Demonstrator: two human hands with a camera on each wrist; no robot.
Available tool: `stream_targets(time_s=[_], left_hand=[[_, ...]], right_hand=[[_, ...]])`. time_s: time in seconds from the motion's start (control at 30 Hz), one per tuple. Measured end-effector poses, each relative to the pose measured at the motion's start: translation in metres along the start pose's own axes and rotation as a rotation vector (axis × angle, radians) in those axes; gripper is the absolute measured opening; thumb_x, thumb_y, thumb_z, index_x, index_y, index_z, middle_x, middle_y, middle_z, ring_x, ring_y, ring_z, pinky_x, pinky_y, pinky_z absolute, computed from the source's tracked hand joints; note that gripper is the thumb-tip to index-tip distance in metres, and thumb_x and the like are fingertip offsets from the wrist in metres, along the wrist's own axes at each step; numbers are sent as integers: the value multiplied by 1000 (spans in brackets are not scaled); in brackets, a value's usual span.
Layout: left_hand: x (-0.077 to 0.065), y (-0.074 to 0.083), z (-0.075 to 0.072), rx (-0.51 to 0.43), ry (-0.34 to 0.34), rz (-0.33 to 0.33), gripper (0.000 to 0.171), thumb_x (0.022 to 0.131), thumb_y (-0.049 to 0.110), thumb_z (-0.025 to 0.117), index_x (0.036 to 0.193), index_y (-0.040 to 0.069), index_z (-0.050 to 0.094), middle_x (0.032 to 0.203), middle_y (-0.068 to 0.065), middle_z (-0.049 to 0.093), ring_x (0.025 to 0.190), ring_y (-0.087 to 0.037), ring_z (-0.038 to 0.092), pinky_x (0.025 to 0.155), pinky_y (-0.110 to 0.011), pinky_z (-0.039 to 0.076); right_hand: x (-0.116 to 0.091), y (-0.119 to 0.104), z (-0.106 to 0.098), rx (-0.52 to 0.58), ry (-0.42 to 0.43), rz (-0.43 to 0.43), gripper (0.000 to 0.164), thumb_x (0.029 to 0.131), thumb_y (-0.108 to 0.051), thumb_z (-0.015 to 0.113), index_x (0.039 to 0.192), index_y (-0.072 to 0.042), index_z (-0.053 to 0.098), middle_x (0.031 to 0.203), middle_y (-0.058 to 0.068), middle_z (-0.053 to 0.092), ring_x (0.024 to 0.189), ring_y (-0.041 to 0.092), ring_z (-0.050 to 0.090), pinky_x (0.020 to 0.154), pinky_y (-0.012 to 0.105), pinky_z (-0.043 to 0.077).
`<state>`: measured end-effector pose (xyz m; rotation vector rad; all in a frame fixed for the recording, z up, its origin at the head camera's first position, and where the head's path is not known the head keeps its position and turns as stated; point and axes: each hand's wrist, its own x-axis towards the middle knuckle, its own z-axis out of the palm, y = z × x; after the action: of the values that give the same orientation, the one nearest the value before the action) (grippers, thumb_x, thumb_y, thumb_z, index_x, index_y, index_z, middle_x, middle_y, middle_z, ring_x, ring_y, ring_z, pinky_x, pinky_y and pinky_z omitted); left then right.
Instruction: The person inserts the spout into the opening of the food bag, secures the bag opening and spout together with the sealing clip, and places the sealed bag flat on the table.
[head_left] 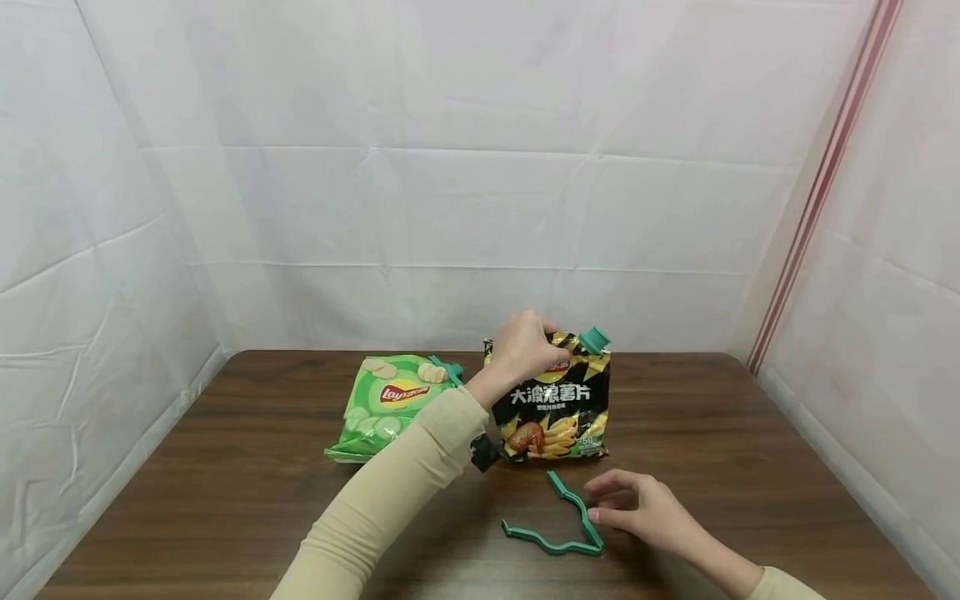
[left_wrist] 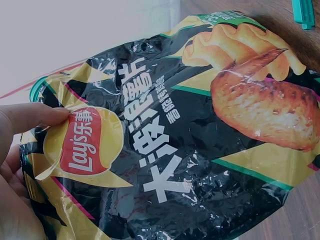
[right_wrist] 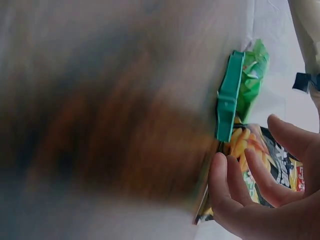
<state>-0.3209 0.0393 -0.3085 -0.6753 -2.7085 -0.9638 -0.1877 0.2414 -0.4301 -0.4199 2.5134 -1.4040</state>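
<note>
My left hand [head_left: 525, 350] pinches the top edge of a black Lay's chip bag [head_left: 558, 408], which stands upright on the table. In the left wrist view, the thumb [left_wrist: 37, 117] presses on the front of the bag [left_wrist: 150, 150] by the round logo. A teal cap [head_left: 595, 339] shows at the bag's top right corner. In front lies an unfolded green bag clip [head_left: 555, 546], spread in a V. My right hand [head_left: 637, 508] is beside it with loosely bent fingers; the right wrist view shows the clip [right_wrist: 230, 97] beyond the fingertips, with nothing between them.
To the left, a green Lay's chip bag [head_left: 397, 404] leans back, with a teal clip and spout [head_left: 450, 371] at its upper right corner. The dark wooden table [head_left: 247, 483] ends at a white cloth backdrop [head_left: 465, 208]. My left forearm crosses in front of the green bag.
</note>
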Motion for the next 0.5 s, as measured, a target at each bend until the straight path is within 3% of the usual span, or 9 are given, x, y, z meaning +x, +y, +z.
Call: stream_targets(time_s=[0.23,0.5], left_hand=[[1,0,0,5,-2,1,30,79,25,75,107,15,74,88,-4,75,34,-5,27,38,-18,21],[2,-1,2,6,2,9,28,79,25,76,105,16,75,81,-2,75,36,-5,30,38,-18,22]], right_hand=[[2,1,7,6,-112,-36,37,83,-29,73,112,-8,65,112,10,66,94,19,66,75,25,54],[2,3,10,-40,-180,-115,30,81,-27,75,109,-18,68,113,7,62,98,16,64,76,25,52]])
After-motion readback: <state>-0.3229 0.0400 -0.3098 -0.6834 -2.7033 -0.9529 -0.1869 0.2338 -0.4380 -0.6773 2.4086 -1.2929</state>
